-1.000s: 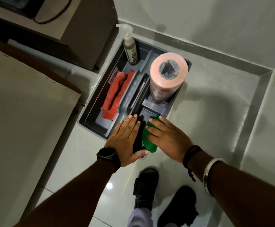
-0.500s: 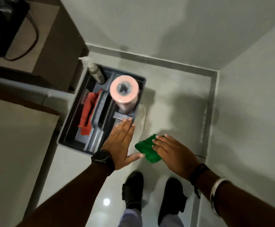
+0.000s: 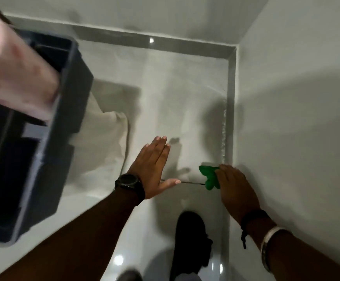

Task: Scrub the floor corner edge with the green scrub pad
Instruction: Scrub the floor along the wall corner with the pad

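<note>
My right hand (image 3: 236, 189) holds the green scrub pad (image 3: 209, 177) low over the floor, right beside the grey edge strip (image 3: 231, 122) that runs along the right wall. The pad sticks out to the left of my fingers, folded. That strip meets the back wall's strip at the floor corner (image 3: 233, 52), farther ahead. My left hand (image 3: 153, 167) is flat and open, fingers together, hovering left of the pad and holding nothing. A black watch sits on its wrist.
A dark grey caddy (image 3: 68, 110) with a pink paper roll (image 3: 15, 78) fills the left side, blurred. A pale cloth (image 3: 106, 142) lies on the floor beside it. My black shoe (image 3: 191, 240) stands below the hands. White walls close off the back and right.
My right hand carried the green pad out of the caddy and rightward to the wall's edge strip. My left hand followed to the right. The view swung toward the corner, pushing the caddy left.
</note>
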